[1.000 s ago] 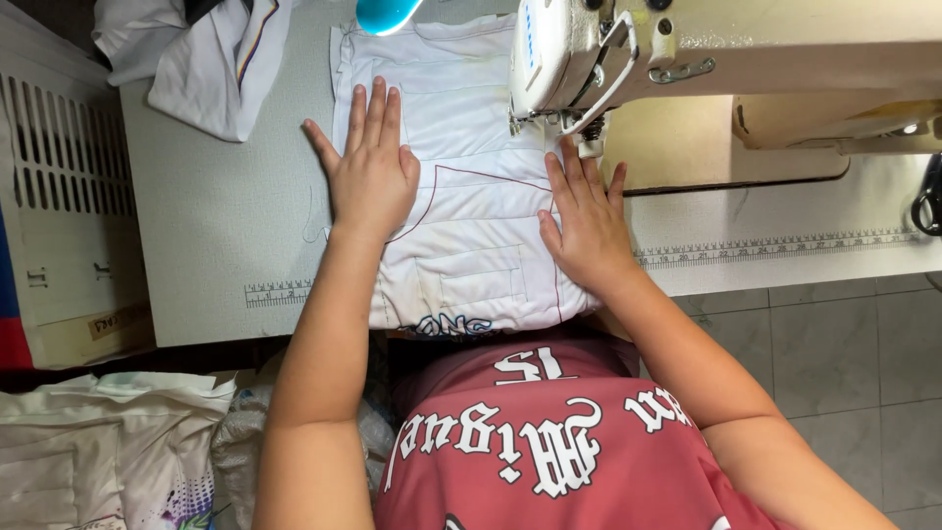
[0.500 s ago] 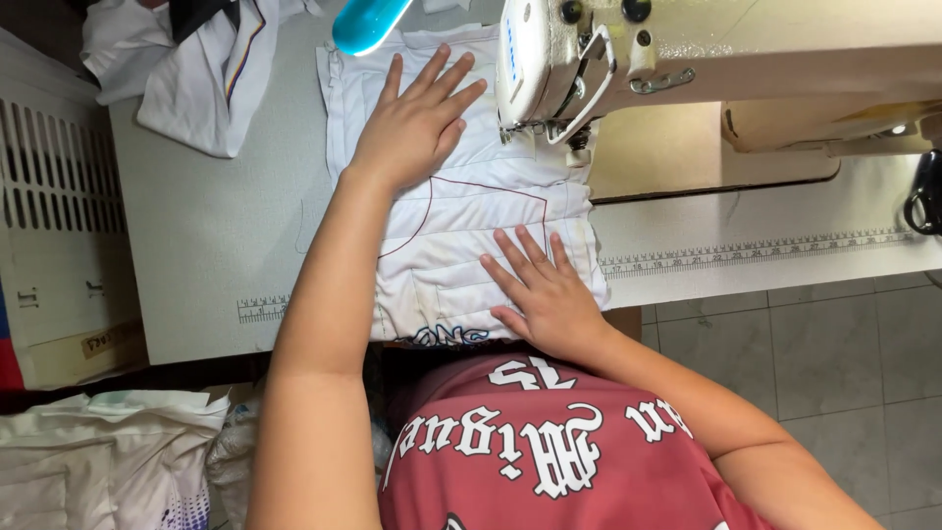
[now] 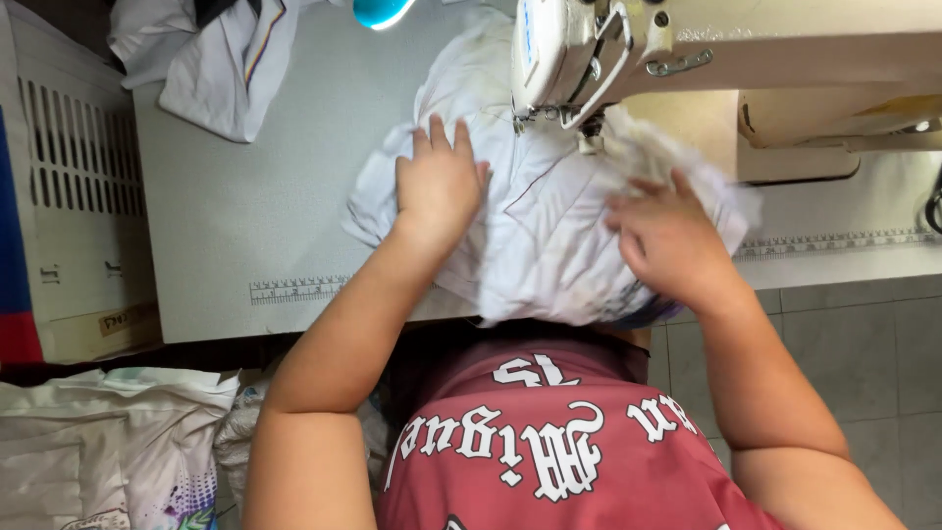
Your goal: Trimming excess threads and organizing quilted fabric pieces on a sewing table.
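The left hand lies flat, palm down, on a bunched white garment, its fingers spread a little and pointing away from the person; it presses the cloth rather than pinching it. The right hand rests on the same garment to the other side, fingers loosely curled over a raised fold; this hand and the cloth under it are blurred, so whether it grips the fold or only pushes on it cannot be told. Between the two hands the garment humps up in creases, with a thin dark seam line running across it, and its near edge hangs over the front of the grey table toward the person's red shirt. Just beyond the fingertips of both hands stands the head of a cream sewing machine, the cloth reaching under its needle end. A printed ruler strip runs along the table edge below the left wrist. Well off from the left hand, at the far corner, lies another white garment, near a blue object at the picture's top.
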